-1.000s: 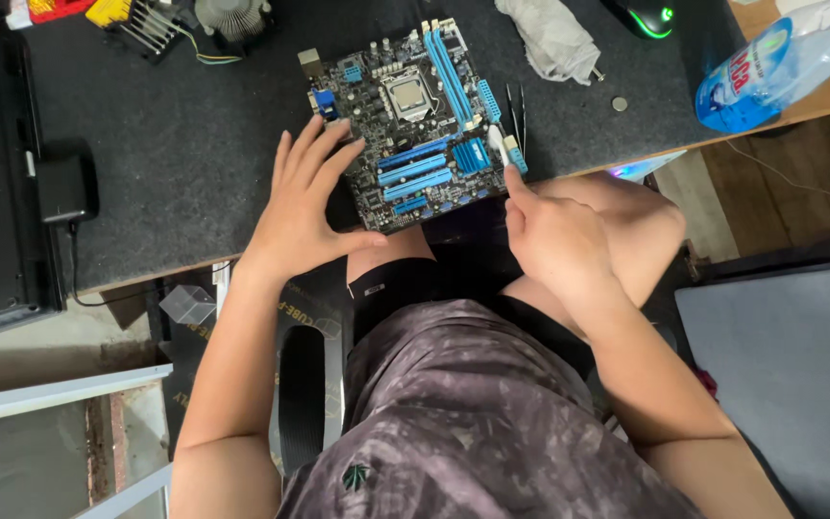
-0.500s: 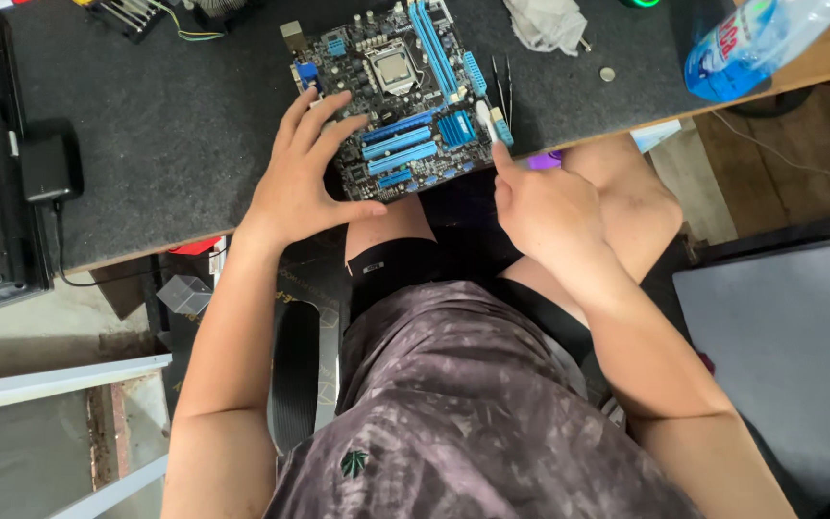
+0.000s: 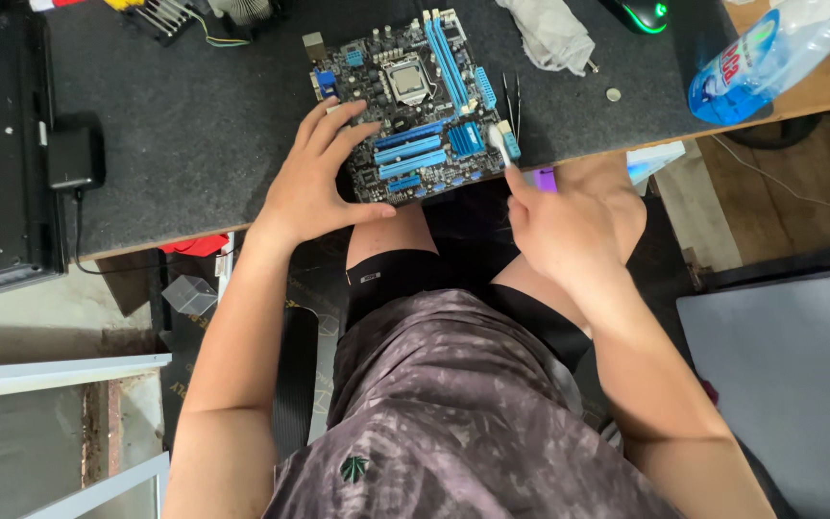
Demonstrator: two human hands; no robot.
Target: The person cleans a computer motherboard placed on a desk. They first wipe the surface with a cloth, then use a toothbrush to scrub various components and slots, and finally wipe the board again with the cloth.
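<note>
The motherboard [image 3: 413, 106] lies flat on the dark surface [image 3: 194, 135] near its front edge. The left hand [image 3: 314, 178] rests on the board's left side, fingers [image 3: 343, 130] spread apart. The right hand [image 3: 559, 216] pinches a small white tool [image 3: 498, 142], its tip touching the board's lower right corner beside the blue slots.

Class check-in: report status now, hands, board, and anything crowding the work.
Left hand flat on motherboard, steadying it. Right hand holds small white tool at board's right edge. Tweezers beside board; cloth and bottle farther off.
</note>
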